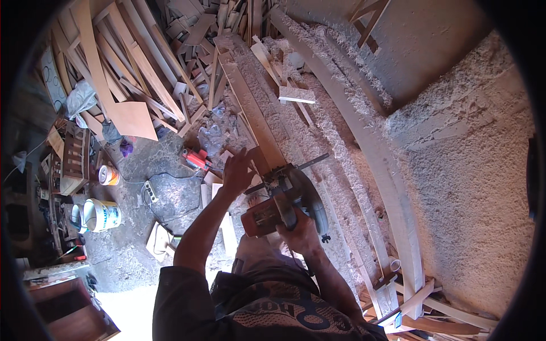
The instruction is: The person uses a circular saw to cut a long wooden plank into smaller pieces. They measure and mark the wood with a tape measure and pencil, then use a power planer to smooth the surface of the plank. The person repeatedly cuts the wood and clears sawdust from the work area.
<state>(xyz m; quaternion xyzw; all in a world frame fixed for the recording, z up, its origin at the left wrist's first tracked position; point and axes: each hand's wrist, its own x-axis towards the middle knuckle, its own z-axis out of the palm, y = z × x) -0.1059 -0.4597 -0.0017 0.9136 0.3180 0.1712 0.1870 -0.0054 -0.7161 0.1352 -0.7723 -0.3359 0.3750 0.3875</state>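
My right hand (301, 236) grips the rear handle of a circular saw (267, 216) with a dark guard and a reddish motor housing. The saw rests at the near end of a long, light-brown plank (250, 108), with a metal bar (315, 160) crossing beneath it. My left hand (239, 173) is left of the saw, fingers apart and slightly bent at a darker brown piece of wood (257, 156) by the plank; whether the fingertips press on it is hard to tell.
Sawdust-covered beams (392, 199) run along the right beside a dusty surface (460, 170). Loose boards (131, 51) pile at upper left. A red power tool (196, 159), power strip (149, 192), cables and white buckets (102, 215) lie on the concrete floor (131, 256).
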